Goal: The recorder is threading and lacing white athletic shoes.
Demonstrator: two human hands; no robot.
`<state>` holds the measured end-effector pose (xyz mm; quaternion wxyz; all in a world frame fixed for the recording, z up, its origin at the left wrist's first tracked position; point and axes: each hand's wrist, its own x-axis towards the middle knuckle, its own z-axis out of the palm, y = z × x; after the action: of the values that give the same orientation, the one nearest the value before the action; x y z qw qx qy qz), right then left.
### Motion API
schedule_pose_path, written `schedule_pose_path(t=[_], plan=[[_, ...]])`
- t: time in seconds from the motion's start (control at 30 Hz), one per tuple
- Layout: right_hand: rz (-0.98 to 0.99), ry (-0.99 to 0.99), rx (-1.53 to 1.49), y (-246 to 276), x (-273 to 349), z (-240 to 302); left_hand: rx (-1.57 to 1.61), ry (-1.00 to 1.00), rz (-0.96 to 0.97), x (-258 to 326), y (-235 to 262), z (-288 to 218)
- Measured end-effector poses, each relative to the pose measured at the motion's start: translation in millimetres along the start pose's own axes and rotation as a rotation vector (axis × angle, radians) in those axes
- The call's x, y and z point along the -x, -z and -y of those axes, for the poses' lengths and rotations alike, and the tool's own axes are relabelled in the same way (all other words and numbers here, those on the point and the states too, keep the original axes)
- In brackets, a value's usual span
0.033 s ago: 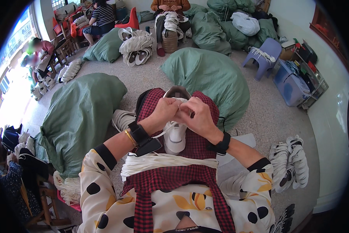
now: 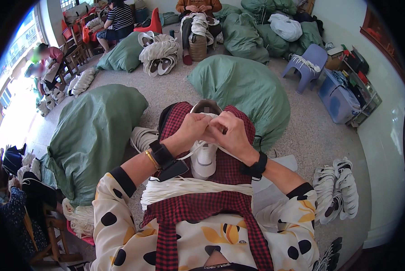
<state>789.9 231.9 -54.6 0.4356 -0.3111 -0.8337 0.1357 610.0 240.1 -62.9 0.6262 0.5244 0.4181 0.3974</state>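
A white sneaker (image 2: 203, 163) rests on the red-and-black checked apron (image 2: 231, 167) over my lap, its toe toward me and its grey-brown collar at the far end. My left hand (image 2: 193, 128) is closed in a pinch at the lacing area, on the left of the shoe. Opposite it, my right hand (image 2: 231, 132) has thumb and fingers pressed together, very close to the left fingertips. Both appear to grip a white shoelace (image 2: 187, 156), part of which trails below my left hand. The fingers hide the eyelets and the held piece of lace. Across my lap lies a bundle of white shoelaces (image 2: 177, 190).
Big green sacks stand ahead, one to the left (image 2: 94, 135) and one to the right (image 2: 243, 86). Stacked white shoes (image 2: 335, 192) lie at right, near a purple stool (image 2: 304, 65) and a plastic bin (image 2: 337, 97). Other people sit at the back and left.
My right fingers have drawn in slightly and curled more tightly beside the left ones. The sneaker stays in place on my lap.
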Motion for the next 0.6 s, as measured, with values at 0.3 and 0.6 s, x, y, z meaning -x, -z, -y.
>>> schedule_pose_path(t=[0.3,0.6], plan=[[-0.407,-0.48,0.467,137.1,80.7,-167.1,-0.412,-0.298,-1.119,102.4,284.3,35.8],[-0.227,-0.308,0.577,108.8,53.1,-122.0,-1.178,-0.509,-1.075,88.1,234.4,-15.2]])
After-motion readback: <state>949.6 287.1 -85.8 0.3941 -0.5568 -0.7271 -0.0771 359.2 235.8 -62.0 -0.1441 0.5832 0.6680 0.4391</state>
